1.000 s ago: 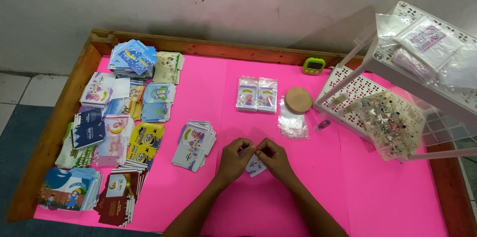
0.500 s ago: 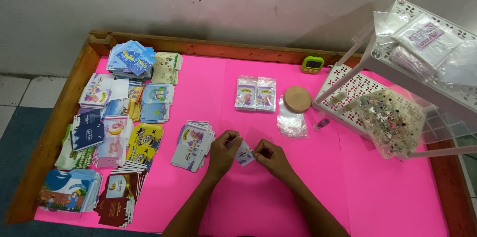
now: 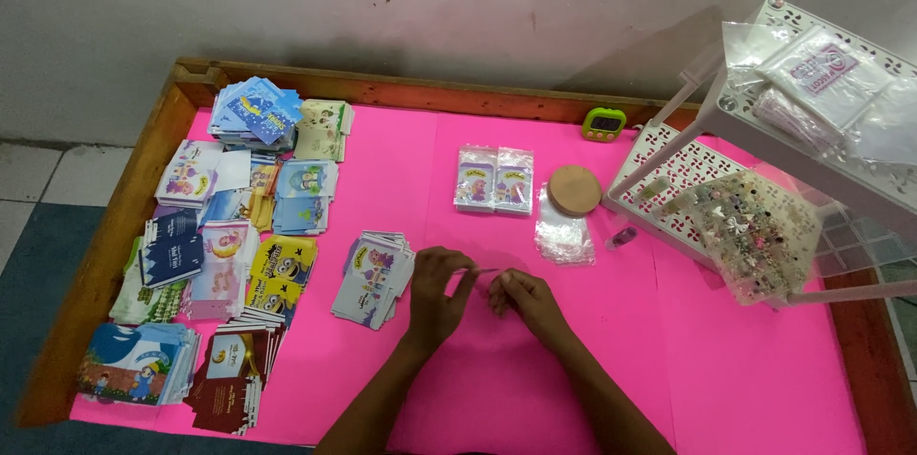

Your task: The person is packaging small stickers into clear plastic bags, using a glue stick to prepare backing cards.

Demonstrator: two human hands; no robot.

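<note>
In the head view, both hands meet over the pink surface (image 3: 764, 359), a little toward its near edge and roughly midway between its left and right edges. The left hand (image 3: 435, 293) and the right hand (image 3: 525, 300) each pinch one end of a small, thin, pale item (image 3: 482, 273) stretched between them; it looks like a clear little sleeve or a slim card, but it is too small to tell which. The fingers of both hands are closed on it, thumb against forefinger, holding it just above the surface. Just left of the left hand lies a fanned stack of small cards (image 3: 373, 278); beyond the hands, toward the far edge, sit two packed cards in clear sleeves (image 3: 495, 180), a round wooden lid (image 3: 574, 190) and a pile of empty clear sleeves (image 3: 562, 235). More card stacks (image 3: 224, 254) fill the left edge, and a white perforated rack (image 3: 764, 159) stands at the right edge. To do this well, a light pinch at the very ends seems wise, keeping the item flat and taut so that it neither creases nor slips.
</note>
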